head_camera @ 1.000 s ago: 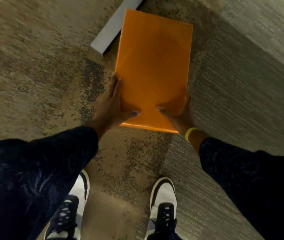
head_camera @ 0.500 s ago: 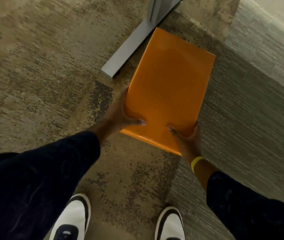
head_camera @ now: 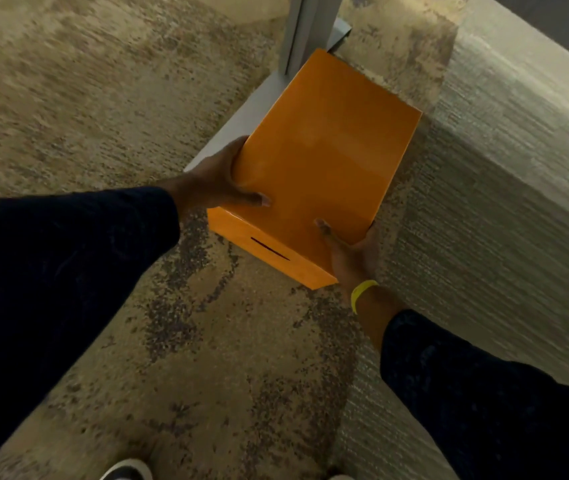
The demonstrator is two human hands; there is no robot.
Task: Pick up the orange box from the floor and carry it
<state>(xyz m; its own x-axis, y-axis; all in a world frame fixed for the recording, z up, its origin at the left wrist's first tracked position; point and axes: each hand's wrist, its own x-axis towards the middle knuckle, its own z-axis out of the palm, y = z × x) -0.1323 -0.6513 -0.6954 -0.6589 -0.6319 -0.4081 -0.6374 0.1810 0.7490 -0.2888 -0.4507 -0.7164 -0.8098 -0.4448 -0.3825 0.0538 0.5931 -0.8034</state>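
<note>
The orange box [head_camera: 324,161] is a glossy rectangular box with a dark slot in its near end face. It is held above the carpet in the middle of the head view, tilted so the near end shows. My left hand [head_camera: 220,181] grips its left near edge with the thumb on top. My right hand [head_camera: 352,251], with a yellow wristband, grips the near right corner, thumb on the lid. The fingers under the box are hidden.
A grey metal desk leg and its flat foot [head_camera: 241,116] stand on the patterned carpet [head_camera: 224,341] just behind and left of the box. Lighter ribbed carpet [head_camera: 501,202] runs along the right. The toe of a white shoe [head_camera: 127,469] shows at the bottom edge.
The box has risen and tilted, so its near end with the slot now shows. My shoes have slid almost out of view at the bottom, and the desk leg has come into view.
</note>
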